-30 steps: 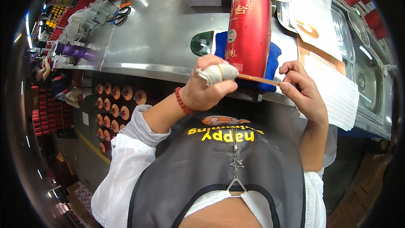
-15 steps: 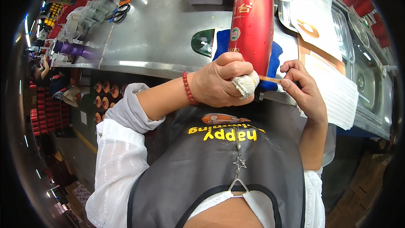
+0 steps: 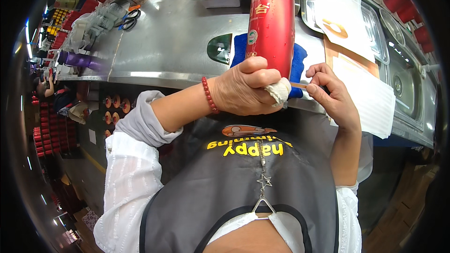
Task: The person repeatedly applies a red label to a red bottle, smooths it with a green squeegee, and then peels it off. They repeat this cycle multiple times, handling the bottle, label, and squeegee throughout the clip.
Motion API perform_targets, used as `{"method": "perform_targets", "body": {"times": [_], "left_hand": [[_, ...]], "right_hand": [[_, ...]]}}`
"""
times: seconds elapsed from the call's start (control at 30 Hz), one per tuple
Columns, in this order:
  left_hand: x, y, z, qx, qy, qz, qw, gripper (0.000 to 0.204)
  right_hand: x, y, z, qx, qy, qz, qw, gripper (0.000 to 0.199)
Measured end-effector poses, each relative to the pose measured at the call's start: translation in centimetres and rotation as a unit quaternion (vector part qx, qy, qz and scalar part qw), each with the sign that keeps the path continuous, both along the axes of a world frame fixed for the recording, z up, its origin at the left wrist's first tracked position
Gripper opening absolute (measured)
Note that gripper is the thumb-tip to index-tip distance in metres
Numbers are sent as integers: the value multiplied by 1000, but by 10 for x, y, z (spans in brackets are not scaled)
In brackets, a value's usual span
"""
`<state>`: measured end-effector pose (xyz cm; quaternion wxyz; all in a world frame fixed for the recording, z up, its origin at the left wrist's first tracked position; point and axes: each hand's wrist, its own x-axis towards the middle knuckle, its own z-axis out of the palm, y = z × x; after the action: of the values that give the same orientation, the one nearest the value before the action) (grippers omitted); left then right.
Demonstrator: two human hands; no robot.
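Observation:
A shiny red bottle [image 3: 271, 28] with gold markings and water drops lies with its near end toward me, over a blue cloth [image 3: 298, 61]. My left hand [image 3: 246, 86] is closed in a fist at that near end; what its fingers cover is hidden. White ribbed fabric [image 3: 279, 92] sits at the thumb side of this fist. Between thumb and forefinger my right hand [image 3: 333, 94] pinches a thin tan strip [image 3: 298, 85], which runs across to the white fabric. The right hand's other fingers are curled.
A dark green curved label [image 3: 220, 48] lies left of the bottle on the metal table [image 3: 173, 33]. Scissors [image 3: 131, 18] and clear plastic pieces [image 3: 96, 23] are at the far left. Papers [image 3: 363, 93], trays and a sink [image 3: 407, 89] stand on the right.
The bottle and both hands appear slightly further left in view, along with the table around them. My left fist has tilted a little, and the strip is still pinched in my right hand.

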<state>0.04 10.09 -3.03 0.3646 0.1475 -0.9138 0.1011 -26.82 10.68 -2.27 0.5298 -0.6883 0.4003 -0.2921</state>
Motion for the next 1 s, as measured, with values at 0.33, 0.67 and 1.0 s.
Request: {"method": "perform_targets", "body": {"times": [0.33, 0.67, 1.0], "left_hand": [[12, 14, -2, 108, 73, 164, 978, 52], [26, 20, -8, 67, 42, 34, 996, 32], [18, 3, -10, 43, 9, 5, 999, 35]], "right_hand": [[3, -1, 2, 8, -11, 8, 1000, 28], [2, 0, 3, 8, -10, 7, 1000, 29], [4, -2, 0, 23, -12, 4, 1000, 26]]}}
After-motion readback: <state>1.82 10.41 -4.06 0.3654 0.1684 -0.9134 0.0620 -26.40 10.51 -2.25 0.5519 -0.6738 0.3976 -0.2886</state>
